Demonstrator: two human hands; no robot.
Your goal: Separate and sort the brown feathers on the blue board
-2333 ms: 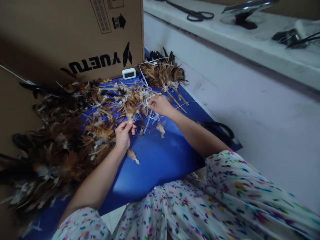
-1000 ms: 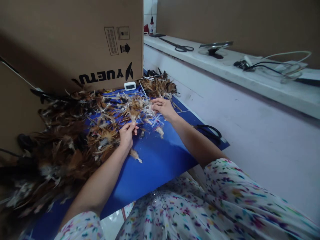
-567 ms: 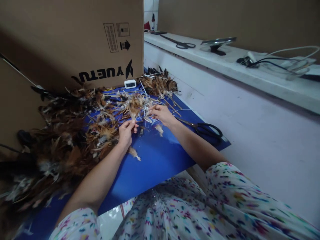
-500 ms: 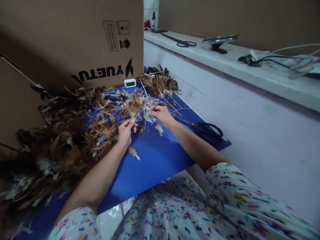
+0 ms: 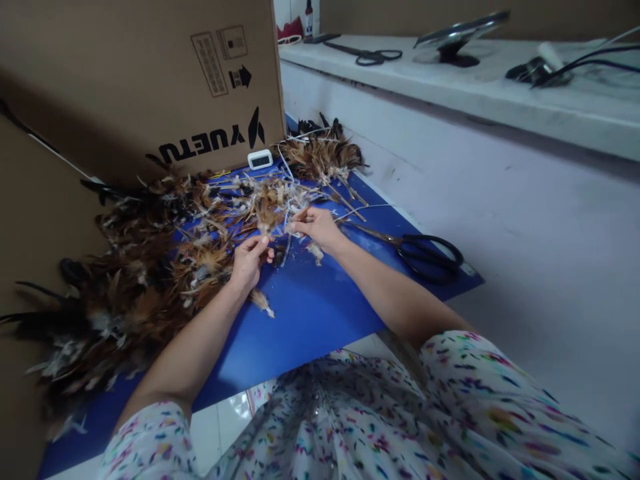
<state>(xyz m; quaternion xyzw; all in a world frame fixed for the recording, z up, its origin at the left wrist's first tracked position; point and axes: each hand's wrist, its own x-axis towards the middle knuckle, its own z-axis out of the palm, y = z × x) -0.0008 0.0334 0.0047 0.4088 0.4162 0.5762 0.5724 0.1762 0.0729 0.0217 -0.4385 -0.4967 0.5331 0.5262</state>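
Note:
My left hand [image 5: 251,261] is closed, thumb and forefinger pinching the pale base of a brown feather tuft [image 5: 267,215] that fans away from me. To its right my right hand [image 5: 317,229] is also closed in a pinch. A small pale feather [image 5: 289,228] shows at its fingertips, partly hidden by them. The two hands are close together but apart. Beyond them lie many loose brown and white feathers [image 5: 205,257] on the blue tabletop [image 5: 300,320]. White plastic strips [image 5: 287,250] lie between the hands.
Black-handled scissors [image 5: 430,255] lie at the table's right. A bundle of brown feathers on sticks [image 5: 320,152], a small white digital clock [image 5: 260,159] and a large cardboard box [image 5: 140,73] stand behind. Another pair of scissors [image 5: 373,57] rests on the white ledge [image 5: 465,93].
My right hand has come down out of the pile of strips and feathers and nearer to my left, the pale feather at its fingertips. My left keeps its pinch. The camera view has shifted.

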